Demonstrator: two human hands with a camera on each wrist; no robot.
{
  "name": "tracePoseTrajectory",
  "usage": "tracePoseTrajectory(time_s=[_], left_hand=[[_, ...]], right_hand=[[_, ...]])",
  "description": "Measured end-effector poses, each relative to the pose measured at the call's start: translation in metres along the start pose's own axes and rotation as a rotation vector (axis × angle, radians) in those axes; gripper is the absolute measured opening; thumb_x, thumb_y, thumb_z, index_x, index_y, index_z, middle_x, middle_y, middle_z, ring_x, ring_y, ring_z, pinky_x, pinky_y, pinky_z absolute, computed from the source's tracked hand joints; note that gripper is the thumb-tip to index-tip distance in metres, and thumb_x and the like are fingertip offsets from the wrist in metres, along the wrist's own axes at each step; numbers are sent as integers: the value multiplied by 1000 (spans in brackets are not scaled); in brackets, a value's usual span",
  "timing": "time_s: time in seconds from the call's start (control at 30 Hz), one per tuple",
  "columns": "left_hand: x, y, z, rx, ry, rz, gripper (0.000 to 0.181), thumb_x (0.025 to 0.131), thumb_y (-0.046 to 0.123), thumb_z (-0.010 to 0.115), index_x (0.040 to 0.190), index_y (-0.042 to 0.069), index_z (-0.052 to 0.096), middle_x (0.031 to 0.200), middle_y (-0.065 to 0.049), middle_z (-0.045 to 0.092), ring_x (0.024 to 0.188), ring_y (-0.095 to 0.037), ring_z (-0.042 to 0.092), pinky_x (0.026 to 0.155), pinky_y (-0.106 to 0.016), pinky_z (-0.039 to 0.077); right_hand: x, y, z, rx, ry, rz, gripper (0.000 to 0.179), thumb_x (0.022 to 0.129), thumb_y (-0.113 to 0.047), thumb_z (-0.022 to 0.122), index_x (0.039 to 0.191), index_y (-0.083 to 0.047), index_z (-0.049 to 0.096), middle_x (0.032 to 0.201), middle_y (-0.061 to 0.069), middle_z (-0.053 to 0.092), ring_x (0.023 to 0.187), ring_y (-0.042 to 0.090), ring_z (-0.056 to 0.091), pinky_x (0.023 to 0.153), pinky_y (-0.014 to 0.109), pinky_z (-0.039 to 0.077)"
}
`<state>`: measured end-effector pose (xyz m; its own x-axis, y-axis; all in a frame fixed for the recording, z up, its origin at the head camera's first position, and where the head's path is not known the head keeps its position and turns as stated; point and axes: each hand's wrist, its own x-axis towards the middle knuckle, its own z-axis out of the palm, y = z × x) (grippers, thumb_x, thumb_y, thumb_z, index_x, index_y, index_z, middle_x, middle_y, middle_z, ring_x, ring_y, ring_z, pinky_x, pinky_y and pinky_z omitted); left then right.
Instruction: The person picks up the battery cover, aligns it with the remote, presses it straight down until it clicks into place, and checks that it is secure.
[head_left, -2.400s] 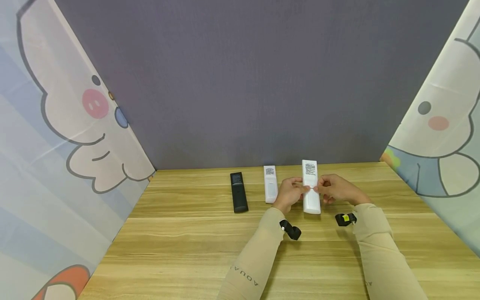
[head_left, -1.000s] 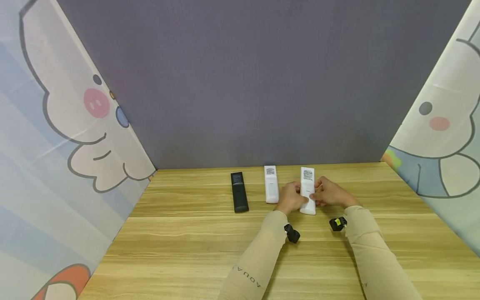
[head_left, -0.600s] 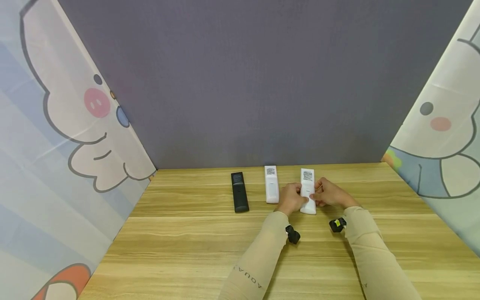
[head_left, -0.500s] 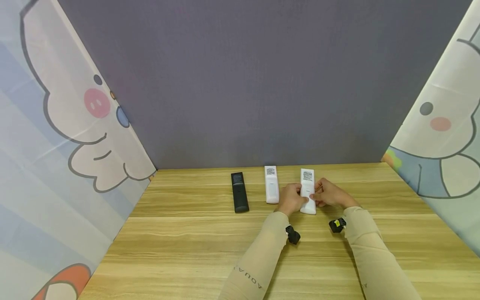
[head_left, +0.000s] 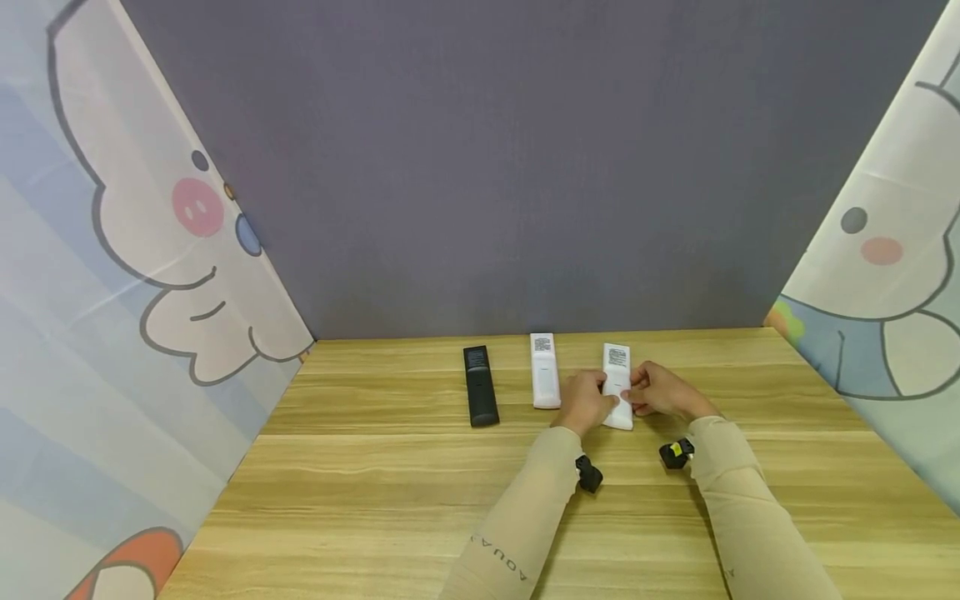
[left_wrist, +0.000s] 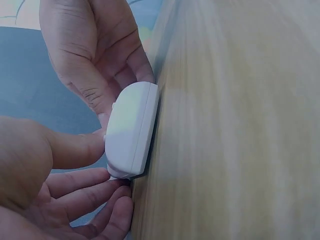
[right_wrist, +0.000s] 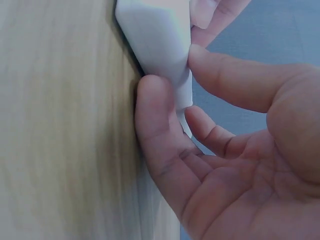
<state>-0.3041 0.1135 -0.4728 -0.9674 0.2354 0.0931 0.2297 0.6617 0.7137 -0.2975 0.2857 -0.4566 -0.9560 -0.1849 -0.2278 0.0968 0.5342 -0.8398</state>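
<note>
A white remote control [head_left: 617,381] lies back side up on the wooden table, its printed label toward the far end. My left hand [head_left: 583,402] grips its left side, thumb on the back and fingers along the edge. From the other side my right hand [head_left: 663,390] pinches it between thumb and fingers. Up close in the left wrist view, the rounded near end of the remote [left_wrist: 131,130] sits against the tabletop, both thumbs on its back. In the right wrist view, the right fingers [right_wrist: 156,105] partly hide its side.
A second white remote [head_left: 545,379] and a black remote [head_left: 481,387] lie to the left in a row, backs up. Behind the table [head_left: 352,492] rises a dark grey panel [head_left: 480,167]. Cartoon-printed curtains [head_left: 877,317] flank both sides. Each wrist wears a small black camera [head_left: 589,475].
The white remote came down from a raised position onto the table, and both hands moved down its sides with it. Over the last half second, hands and remote hardly move.
</note>
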Motion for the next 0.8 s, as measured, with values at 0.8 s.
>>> tracePoseTrajectory(time_s=[0.8], left_hand=[[-3,2,-1,28,-64,-21,41,94,23,75,132,10,69,130,-2,72,126,-22,63,105,-29,50]], right_hand=[[-3,3,6,-81,26,-31,25,102,-1,56,114,15,41,94,15,54,82,19,60,71,31,58]])
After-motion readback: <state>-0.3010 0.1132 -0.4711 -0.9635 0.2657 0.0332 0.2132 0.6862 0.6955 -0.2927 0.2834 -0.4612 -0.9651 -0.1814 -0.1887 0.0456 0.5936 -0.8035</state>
